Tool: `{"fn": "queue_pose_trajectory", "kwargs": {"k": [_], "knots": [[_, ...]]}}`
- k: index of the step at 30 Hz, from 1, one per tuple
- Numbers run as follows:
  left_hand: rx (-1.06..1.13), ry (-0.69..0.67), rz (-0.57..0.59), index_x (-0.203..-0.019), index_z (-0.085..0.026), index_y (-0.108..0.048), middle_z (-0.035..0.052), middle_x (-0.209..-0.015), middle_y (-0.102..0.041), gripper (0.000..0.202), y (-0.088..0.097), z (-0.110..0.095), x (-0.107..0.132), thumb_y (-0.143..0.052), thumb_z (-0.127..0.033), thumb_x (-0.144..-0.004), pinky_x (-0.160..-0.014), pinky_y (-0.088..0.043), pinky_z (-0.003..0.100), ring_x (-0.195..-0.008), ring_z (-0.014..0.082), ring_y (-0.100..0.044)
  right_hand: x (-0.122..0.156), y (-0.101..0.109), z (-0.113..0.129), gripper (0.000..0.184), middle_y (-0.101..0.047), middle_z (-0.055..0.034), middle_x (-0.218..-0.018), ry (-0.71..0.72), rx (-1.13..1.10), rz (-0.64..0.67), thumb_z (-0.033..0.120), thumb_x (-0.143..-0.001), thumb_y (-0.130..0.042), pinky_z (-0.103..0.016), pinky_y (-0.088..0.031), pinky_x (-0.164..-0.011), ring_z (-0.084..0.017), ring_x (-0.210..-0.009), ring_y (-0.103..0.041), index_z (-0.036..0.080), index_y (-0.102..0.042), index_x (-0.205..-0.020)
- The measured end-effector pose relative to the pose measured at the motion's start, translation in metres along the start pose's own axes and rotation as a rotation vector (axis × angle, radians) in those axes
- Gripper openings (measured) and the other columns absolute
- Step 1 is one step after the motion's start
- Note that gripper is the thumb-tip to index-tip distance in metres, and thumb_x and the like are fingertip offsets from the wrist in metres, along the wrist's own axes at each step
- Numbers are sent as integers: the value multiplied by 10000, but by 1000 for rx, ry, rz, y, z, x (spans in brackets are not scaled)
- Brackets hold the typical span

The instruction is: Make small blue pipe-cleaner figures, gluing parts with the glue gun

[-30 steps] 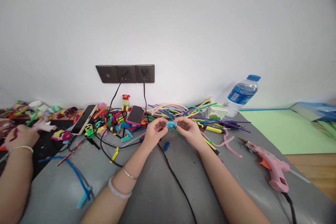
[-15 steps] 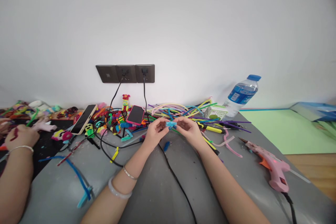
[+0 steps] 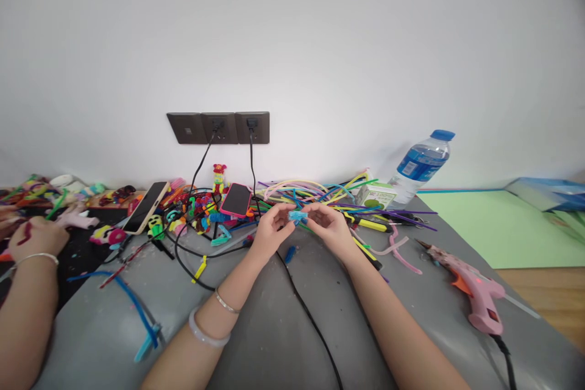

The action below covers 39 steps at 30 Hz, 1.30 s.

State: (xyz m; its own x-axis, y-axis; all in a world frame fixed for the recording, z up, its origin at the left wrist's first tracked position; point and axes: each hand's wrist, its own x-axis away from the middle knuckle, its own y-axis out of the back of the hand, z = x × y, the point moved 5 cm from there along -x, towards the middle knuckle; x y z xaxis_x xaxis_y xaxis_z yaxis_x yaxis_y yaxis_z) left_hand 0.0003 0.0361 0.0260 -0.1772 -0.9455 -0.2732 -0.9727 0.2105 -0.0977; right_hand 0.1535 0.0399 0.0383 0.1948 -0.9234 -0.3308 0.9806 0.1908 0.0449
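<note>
Between my two hands is a small light-blue fuzzy piece (image 3: 297,216) that looks like folded pipe cleaner, with a darker blue bit at its lower edge. My left hand (image 3: 273,228) pinches its left end between thumb and fingers. The right end is pinched the same way by my right hand (image 3: 329,226). Both hands hover above the grey table (image 3: 256,329). Below them a short dark-blue fuzzy piece (image 3: 290,254) lies beside a black cable (image 3: 304,301).
A pink glue gun (image 3: 479,298) lies at the right, a water bottle (image 3: 423,164) leaning behind it. Pipe cleaners (image 3: 315,192), a pink-cased phone (image 3: 236,200) and another phone (image 3: 147,207) line the wall. Blue pipe cleaners (image 3: 132,295) lie front left. Another person's hand (image 3: 39,241) works far left.
</note>
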Motion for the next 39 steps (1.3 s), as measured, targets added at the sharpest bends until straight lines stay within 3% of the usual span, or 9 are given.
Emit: {"fn": "queue_pose_trajectory", "kwargs": {"k": [12, 20, 28, 39], "knots": [[-70, 8, -20, -946, -176, -644, 42, -849, -655, 293, 2, -2, -1, -742, -360, -740, -726, -507, 260, -781, 162, -621, 1, 0, 4, 304, -664, -49, -840, 10, 38, -9, 474, -789, -716, -308, -511, -675, -172, -710, -596, 204, -655, -913], [-100, -36, -27, -930, -175, -660, 46, -861, -662, 253, 3, -7, 0, -726, -340, -750, -693, -498, 257, -743, 153, -604, 1, -1, 5, 274, -660, -42, -832, 17, 25, -3, 450, -788, -720, -303, -498, -669, -172, -708, -591, 208, -662, -903], [-48, 11, -11, -981, -180, -618, 37, -839, -638, 292, -1, -1, 1, -718, -338, -757, -666, -492, 240, -734, 146, -599, 1, -1, 7, 254, -652, -36, -825, 30, 19, -9, 429, -796, -718, -305, -497, -673, -166, -696, -580, 206, -664, -904], [-44, 18, -29, -945, -170, -615, 42, -866, -638, 292, 1, 0, 1, -737, -322, -728, -711, -501, 244, -779, 152, -617, 1, -3, 3, 289, -658, -50, -859, 33, 52, 30, 457, -823, -689, -300, -508, -698, -163, -717, -588, 196, -641, -937]]}}
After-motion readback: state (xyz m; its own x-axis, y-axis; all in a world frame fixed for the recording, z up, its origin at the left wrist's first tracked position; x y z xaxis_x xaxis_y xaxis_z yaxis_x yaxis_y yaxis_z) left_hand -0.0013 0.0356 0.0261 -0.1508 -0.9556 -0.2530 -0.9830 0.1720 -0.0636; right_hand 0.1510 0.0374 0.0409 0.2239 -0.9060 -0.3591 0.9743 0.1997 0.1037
